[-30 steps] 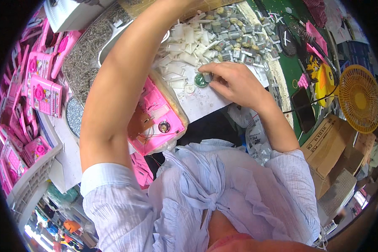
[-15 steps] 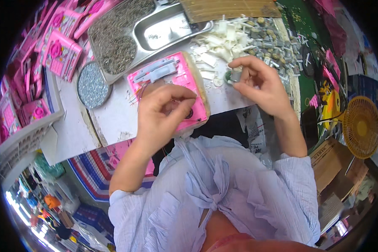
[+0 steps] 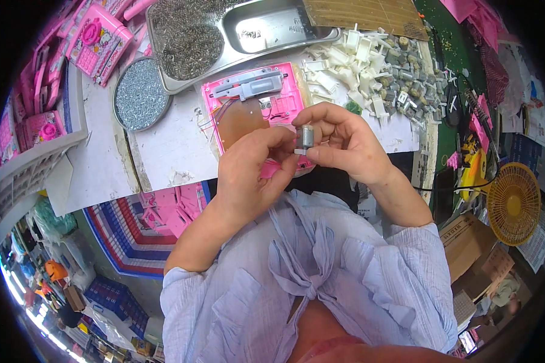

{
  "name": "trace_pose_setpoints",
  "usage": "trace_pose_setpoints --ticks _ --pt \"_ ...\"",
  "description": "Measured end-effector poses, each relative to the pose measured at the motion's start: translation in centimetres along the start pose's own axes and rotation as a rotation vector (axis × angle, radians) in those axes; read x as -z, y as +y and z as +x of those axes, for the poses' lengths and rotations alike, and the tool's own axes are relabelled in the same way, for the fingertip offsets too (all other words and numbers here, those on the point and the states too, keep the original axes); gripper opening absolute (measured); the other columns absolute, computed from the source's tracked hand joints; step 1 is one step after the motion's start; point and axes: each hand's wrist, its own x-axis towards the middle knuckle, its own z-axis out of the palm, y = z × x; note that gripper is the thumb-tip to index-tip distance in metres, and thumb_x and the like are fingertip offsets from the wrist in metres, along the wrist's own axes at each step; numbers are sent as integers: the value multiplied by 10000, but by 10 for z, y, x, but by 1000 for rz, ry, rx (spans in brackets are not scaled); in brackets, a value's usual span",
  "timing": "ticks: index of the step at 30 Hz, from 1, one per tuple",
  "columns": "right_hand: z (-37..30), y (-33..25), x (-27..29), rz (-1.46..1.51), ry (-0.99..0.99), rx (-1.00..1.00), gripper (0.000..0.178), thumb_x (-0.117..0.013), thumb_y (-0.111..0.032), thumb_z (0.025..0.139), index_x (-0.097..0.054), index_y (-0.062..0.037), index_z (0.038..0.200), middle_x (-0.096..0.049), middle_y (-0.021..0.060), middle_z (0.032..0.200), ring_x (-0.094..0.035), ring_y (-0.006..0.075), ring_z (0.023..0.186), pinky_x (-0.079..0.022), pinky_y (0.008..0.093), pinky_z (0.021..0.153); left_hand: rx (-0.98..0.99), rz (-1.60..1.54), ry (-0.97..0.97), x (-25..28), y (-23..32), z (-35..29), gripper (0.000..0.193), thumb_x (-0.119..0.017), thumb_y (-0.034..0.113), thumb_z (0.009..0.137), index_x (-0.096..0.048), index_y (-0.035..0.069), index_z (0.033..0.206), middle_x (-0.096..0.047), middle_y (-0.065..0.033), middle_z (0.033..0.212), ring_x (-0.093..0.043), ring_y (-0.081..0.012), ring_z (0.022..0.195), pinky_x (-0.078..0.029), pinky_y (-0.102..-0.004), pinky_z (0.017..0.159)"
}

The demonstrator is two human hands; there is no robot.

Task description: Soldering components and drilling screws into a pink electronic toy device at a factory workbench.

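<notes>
Grip of right hand [image 3: 351,147] pinched grey motor [image 3: 307,137], frame centre; hands, apart moments earlier, had met over pink case [image 3: 293,94], bringing motor to left hand [image 3: 248,166], whose hold was unclear.

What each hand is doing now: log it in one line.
right hand: pinching grey motor | left hand: at motor, contact unclear | pink casing: open, partly covered | steel tray: beyond casing

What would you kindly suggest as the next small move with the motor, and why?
I would perhaps steady the silver motor with the left hand, because the right hand pinches it and the left is close beside it; whether the left touches the motor is hard to tell.
</notes>
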Motion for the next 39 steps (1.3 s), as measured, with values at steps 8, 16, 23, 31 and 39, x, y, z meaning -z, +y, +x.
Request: trace_pose_setpoints --ticks 8,16,23,31,39 --pt "-5 2 2 -923 53 528 563 -820 -6 797 -593 -2 1312 -706 58 1011 -650 123 840 -524 249 745 58 -155 43 -4 -5 -6 358 -763 -77 775 -644 15 1100 -696 -118 922 -714 -251 792 -572 -349 703" --pt "-3 -25 3 -1064 -44 652 436 -861 -36 721 -695 -44 1125 -730 124 994 -697 244 811 -559 342 711 -158 -63 95 0 -3 -3 267 -762 -97 768 -650 10 987 -713 -134 947 -698 -275 814 -563 -365 726" --pt "-3 -11 -4 -1081 30 849 378 -842 -13 709 -709 -43 1061 -722 121 1009 -708 294 871 -578 371 725 -67 -67 42 7 -3 -6 256 -770 -84 763 -648 -13 977 -660 -164 1067 -666 -285 938 -558 -354 803" --pt "-1 -3 -8 -1056 45 900 387 -825 3 703 -697 -28 1066 -723 136 1016 -714 306 877 -591 387 735 -110 47 73 4 -7 -10 240 -759 -63 776 -646 -2 979 -581 -176 1146 -605 -300 1032 -527 -367 850" --pt "-4 -4 -13 -1099 150 777 405 -807 21 712 -699 -32 1098 -735 144 1051 -722 311 904 -596 375 762 -144 241 94 -1 -9 -11 189 -773 -23 822 -643 24 950 -520 -150 1186 -574 -251 1034 -512 -321 816"
